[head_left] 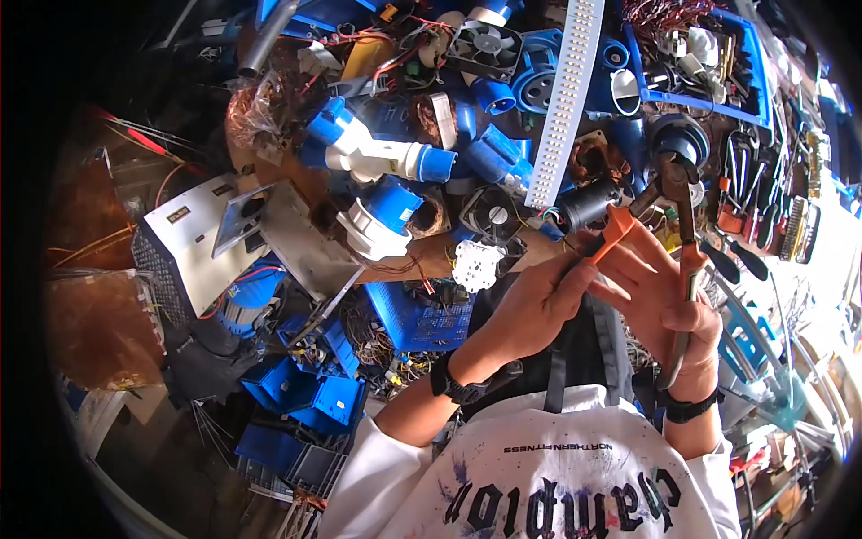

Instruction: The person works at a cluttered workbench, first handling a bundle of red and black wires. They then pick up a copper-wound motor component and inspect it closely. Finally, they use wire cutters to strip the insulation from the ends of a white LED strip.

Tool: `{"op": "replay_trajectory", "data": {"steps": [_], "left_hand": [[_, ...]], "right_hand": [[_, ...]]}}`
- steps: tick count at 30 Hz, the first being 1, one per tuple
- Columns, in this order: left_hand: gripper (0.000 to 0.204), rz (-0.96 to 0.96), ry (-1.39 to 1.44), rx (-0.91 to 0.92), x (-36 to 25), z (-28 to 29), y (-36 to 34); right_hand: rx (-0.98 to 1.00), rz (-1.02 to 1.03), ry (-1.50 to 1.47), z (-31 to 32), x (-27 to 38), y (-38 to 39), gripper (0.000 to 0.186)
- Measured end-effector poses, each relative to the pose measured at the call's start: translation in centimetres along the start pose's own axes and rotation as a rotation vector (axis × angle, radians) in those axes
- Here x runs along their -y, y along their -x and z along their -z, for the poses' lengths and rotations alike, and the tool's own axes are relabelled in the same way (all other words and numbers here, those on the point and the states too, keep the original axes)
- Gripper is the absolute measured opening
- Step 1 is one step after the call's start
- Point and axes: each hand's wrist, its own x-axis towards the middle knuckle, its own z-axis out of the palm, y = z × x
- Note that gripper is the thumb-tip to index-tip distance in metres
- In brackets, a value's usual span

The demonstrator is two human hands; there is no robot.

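Observation:
A pair of pincers (675,177) with worn orange grips is spread between my two hands, its head pointing away from me. My left hand (549,301) is closed round the left handle. In my right hand (660,301) the other handle lies against the palm under the thumb, while the remaining fingers stretch toward the left hand. The head of the pincers overlaps a dark round fitting (678,139) behind it; contact cannot be made out. Just left of the tool lies a black cylinder (590,203) with thin coloured wires at its end.
Blue-and-white plug connectors (386,157) and a white perforated strip (564,108) crowd the bench. At far right stand a blue crate (763,76) of parts and several hand tools (750,184). Metal housings (193,238) lie left, above blue bins (310,395).

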Motion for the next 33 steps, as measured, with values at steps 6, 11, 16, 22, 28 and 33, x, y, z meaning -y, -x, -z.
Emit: {"op": "replay_trajectory", "data": {"steps": [6, 11, 16, 22, 28, 33], "left_hand": [[0.046, 0.039, 0.034, -0.066, 0.6, -1.3, -0.4], [0.050, -0.029, 0.066, -0.116, 0.5, -4.3, -0.3], [0.046, -0.010, -0.018, -0.073, -1.0, -4.0, -1.4], [0.041, 0.108, 0.416, -0.083, 2.4, -4.0, -2.4], [0.047, 0.191, 0.731, -0.625, 8.2, -4.6, -4.9], [0.034, 0.154, 0.784, -0.679, 7.6, -4.9, -7.3]], "right_hand": [[-0.100, 0.069, 0.081, -0.2, 0.4, 1.4, 0.087], [-0.132, 0.102, 0.099, 0.8, 0.5, 1.4, 0.083], [-0.091, 0.042, 0.113, 1.2, 2.5, 1.8, 0.085], [-0.086, 0.136, 0.115, 2.1, 2.8, 1.9, 0.089], [-0.088, 0.153, 0.127, 3.6, 2.3, 2.8, 0.091], [-0.080, 0.155, 0.087, 4.2, 1.3, 3.3, 0.091]]}}
